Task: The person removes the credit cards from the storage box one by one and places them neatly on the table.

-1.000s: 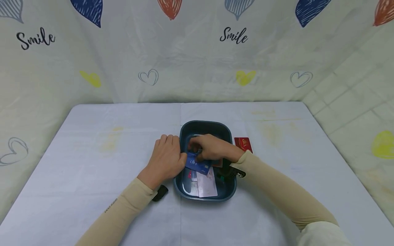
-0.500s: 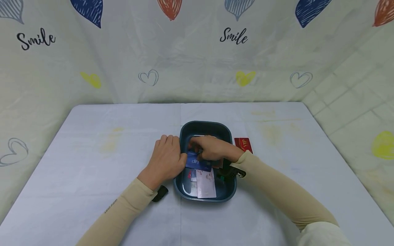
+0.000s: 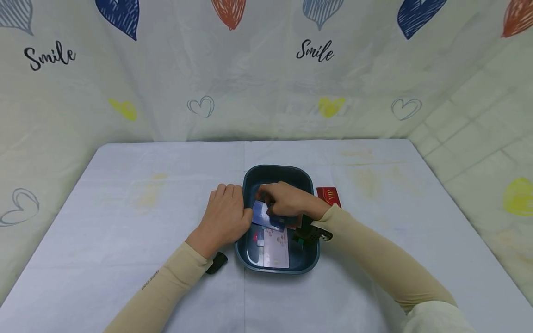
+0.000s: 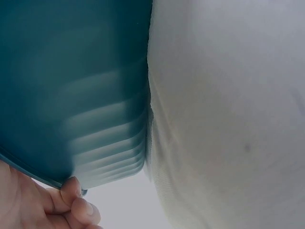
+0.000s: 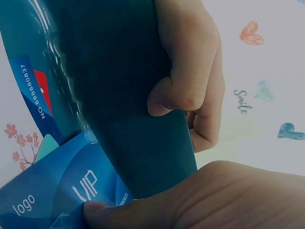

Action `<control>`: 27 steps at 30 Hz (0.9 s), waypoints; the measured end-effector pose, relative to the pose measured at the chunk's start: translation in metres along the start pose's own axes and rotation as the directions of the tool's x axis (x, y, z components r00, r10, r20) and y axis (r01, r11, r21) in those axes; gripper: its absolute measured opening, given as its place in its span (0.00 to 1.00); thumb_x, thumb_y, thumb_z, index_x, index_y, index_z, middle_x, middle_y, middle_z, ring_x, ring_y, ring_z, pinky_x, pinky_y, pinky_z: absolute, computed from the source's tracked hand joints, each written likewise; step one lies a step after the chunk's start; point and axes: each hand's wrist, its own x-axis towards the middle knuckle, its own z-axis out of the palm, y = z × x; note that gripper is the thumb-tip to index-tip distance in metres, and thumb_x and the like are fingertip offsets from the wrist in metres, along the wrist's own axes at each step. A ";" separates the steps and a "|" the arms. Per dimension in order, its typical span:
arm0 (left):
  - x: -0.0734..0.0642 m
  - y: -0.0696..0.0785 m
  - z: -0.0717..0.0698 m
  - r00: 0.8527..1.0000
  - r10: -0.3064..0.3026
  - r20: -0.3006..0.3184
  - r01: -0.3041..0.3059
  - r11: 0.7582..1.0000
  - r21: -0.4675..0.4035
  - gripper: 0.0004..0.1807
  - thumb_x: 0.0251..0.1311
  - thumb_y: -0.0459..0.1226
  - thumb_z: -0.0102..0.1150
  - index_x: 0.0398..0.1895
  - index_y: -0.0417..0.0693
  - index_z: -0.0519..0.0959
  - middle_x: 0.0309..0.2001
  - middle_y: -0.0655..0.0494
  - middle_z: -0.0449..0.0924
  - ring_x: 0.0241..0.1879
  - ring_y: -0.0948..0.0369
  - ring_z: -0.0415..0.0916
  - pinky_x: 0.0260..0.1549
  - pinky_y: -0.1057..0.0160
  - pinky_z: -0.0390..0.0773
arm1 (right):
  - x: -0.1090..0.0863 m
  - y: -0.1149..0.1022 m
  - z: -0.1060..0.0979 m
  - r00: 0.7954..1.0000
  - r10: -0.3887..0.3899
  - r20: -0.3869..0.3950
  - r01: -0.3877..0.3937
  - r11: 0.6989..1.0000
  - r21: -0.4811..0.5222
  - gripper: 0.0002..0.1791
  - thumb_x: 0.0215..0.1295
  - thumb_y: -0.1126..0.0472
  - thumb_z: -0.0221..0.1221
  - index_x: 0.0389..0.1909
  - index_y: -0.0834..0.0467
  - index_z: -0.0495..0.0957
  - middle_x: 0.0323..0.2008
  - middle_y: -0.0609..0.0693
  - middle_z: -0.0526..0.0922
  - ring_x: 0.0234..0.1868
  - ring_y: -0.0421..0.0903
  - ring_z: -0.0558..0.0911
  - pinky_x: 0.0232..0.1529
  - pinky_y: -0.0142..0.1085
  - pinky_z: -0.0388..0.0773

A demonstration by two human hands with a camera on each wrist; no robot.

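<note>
blue card (image 5: pixel 52 186) in tub (image 3: pixel 278 174) w/ r hand (image 3: pixel 285 200) thumb (image 5: pixel 119 213) atop

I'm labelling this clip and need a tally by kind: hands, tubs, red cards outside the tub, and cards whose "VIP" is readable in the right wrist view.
Left hand and right hand: 2
Teal tub: 1
Red card outside the tub: 1
Blue VIP card: 1
Total: 5
</note>
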 end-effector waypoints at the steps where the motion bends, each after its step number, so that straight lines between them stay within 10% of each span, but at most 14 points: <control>1: 0.000 0.000 0.000 1.000 -0.001 0.002 0.001 1.000 0.000 0.11 0.62 0.41 0.52 0.32 0.40 0.70 0.29 0.49 0.67 0.35 0.51 0.62 0.37 0.56 0.63 | -0.001 0.000 0.000 1.000 -0.002 -0.007 0.002 1.000 0.001 0.22 0.66 0.68 0.63 0.61 0.56 0.77 0.50 0.55 0.86 0.44 0.47 0.83 0.52 0.42 0.86; 27: -0.002 0.003 -0.002 1.000 -0.011 0.019 0.012 1.000 -0.011 0.12 0.63 0.42 0.52 0.32 0.40 0.69 0.29 0.50 0.66 0.36 0.51 0.62 0.37 0.55 0.63 | -0.016 -0.007 -0.009 0.996 0.049 -0.070 -0.054 0.996 -0.075 0.25 0.62 0.64 0.69 0.60 0.54 0.80 0.50 0.56 0.87 0.44 0.48 0.85 0.49 0.43 0.88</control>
